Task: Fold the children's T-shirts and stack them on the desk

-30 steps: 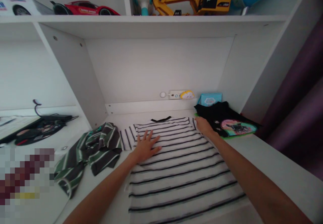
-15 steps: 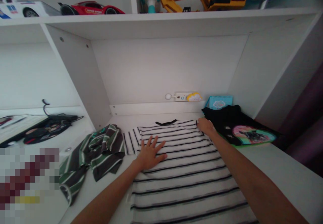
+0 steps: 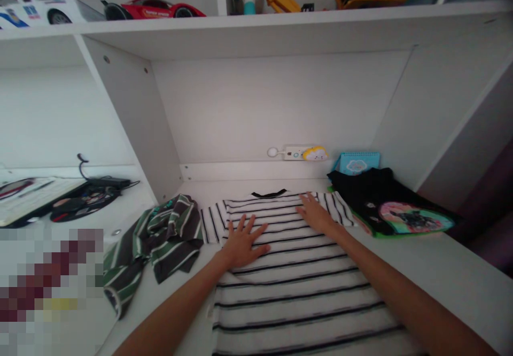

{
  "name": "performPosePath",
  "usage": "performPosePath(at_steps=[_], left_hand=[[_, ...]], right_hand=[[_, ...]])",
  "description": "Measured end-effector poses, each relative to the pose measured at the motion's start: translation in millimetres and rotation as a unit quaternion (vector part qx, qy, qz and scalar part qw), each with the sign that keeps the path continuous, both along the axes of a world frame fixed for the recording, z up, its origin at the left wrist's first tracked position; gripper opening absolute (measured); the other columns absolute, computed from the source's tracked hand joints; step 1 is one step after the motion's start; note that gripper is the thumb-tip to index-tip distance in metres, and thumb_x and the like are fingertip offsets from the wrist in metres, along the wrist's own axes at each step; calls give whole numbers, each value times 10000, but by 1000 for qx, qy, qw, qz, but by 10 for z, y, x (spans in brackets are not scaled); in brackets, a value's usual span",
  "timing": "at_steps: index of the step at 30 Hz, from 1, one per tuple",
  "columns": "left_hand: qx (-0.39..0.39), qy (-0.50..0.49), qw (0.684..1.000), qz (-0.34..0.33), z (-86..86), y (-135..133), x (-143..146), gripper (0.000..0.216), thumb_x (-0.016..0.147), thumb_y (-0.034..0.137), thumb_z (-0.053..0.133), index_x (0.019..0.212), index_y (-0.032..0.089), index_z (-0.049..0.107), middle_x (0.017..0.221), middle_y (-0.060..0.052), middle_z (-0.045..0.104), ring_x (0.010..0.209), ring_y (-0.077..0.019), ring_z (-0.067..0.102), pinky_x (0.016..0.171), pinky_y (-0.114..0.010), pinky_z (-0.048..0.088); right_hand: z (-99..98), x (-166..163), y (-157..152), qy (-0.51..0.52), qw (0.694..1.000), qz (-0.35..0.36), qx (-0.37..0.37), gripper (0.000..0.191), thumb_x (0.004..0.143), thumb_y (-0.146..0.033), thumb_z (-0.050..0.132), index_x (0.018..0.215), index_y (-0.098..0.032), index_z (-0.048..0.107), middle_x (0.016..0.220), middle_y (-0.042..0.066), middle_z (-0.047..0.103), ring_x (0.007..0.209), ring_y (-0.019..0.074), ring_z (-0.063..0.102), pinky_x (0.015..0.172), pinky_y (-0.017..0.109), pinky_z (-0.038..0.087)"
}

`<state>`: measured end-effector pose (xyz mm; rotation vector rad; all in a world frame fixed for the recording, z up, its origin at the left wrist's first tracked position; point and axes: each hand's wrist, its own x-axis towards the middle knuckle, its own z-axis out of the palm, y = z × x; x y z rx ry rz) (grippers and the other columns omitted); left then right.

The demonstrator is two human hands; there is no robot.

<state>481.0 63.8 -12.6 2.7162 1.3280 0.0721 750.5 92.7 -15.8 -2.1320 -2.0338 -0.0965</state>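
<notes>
A white T-shirt with black stripes (image 3: 276, 270) lies spread on the white desk, its black-trimmed neckline toward the back panel. Both short sleeves are laid outward. My left hand (image 3: 242, 244) rests flat on the left chest of the shirt, fingers spread. On the upper right chest, near the shoulder, my right hand (image 3: 316, 214) touches the cloth with its fingers stretched out. Neither hand grips anything. The shirt's lower end runs out of view, partly behind my right forearm.
A crumpled green-and-grey striped garment (image 3: 160, 238) lies to the left. Folded black clothing with a colourful print (image 3: 360, 195) sits at the right, before a blue desk calendar (image 3: 358, 162). A power strip (image 3: 294, 153) is at the back. Toy vehicles stand on the shelf (image 3: 256, 23) above.
My right hand has let go of the shirt's right shoulder edge and moved inward onto the chest. The right sleeve now shows, laid outward. My left hand stays on the shirt.
</notes>
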Motion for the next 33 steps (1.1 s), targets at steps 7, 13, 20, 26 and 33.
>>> performPosePath(at_steps=[7, 13, 20, 26, 33], left_hand=[[0, -3, 1000, 1, -27, 34, -1, 649, 779, 692, 213, 1356, 408, 128, 1458, -20, 69, 1305, -351, 14, 952, -636, 25], [-52, 4, 998, 20, -3, 351, 86, 639, 778, 679, 253, 1347, 393, 198, 1454, -6, 88, 1304, -350, 4, 945, -641, 21], [-43, -97, 990, 93, 278, 1020, -313, 422, 829, 426, 401, 1138, 177, 543, 1282, -79, 467, 1214, -197, 369, 1011, -278, 235], [-8, -111, 963, 246, 268, 1283, -1015, 369, 735, 434, 519, 849, 93, 604, 1032, -222, 593, 1102, -333, 469, 930, -426, 319], [-46, -199, 931, 303, 329, 1341, -1167, 228, 715, 362, 550, 687, 140, 592, 698, -85, 642, 838, -243, 607, 777, -310, 441]], right_hand=[[-147, -541, -871, 49, 982, 159, -89, 662, 818, -640, 184, 1385, -299, 145, 1457, 55, 76, 1315, 300, 4, 1001, 546, 99], [-19, -550, -706, 57, 981, 132, -133, 671, 820, -635, 204, 1389, -286, 129, 1459, 62, 53, 1313, 305, 5, 993, 557, 100], [453, -1248, -1374, 125, 978, 167, -7, 473, 849, -371, 429, 1259, -133, 418, 1279, 160, 410, 1201, 253, 329, 966, 428, 261], [268, -2172, -2113, 163, 941, 296, 14, 473, 709, -528, 566, 1017, -169, 555, 1001, 90, 554, 980, 257, 473, 802, 416, 429], [144, -2309, -2013, 176, 945, 270, 50, 157, 744, -123, 465, 871, -158, 549, 889, 70, 561, 846, 205, 518, 698, 333, 465]])
